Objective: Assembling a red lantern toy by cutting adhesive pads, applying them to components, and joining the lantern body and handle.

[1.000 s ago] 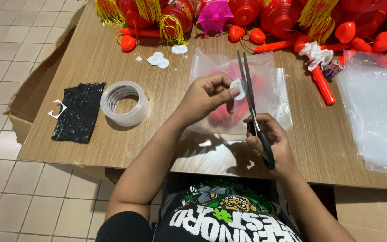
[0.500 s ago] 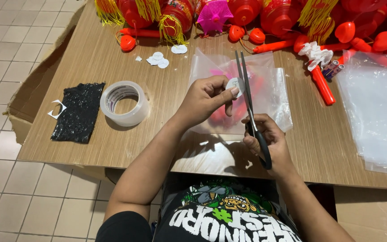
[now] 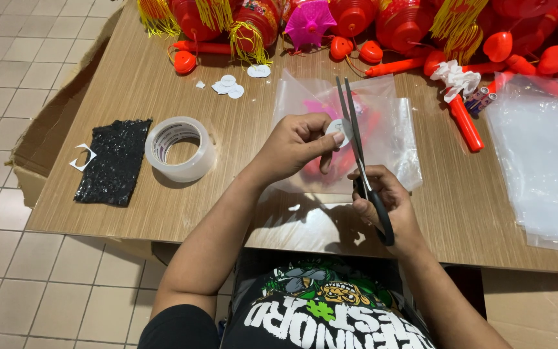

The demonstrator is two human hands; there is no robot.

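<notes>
Currently, a white disc [image 3: 338, 129] is being pinched by the left hand [image 3: 298, 145] while scissors [image 3: 360, 155] are being gripped by the right hand [image 3: 382, 200]; blades should be kept along the disc's edge.

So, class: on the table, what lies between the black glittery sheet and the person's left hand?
In the head view, a roll of clear tape lies between the black glittery sheet and the left hand.

tape roll [image 3: 180, 148], black sheet [image 3: 113, 161], red lanterns [image 3: 253, 22], clear bags [image 3: 544, 155]
</notes>
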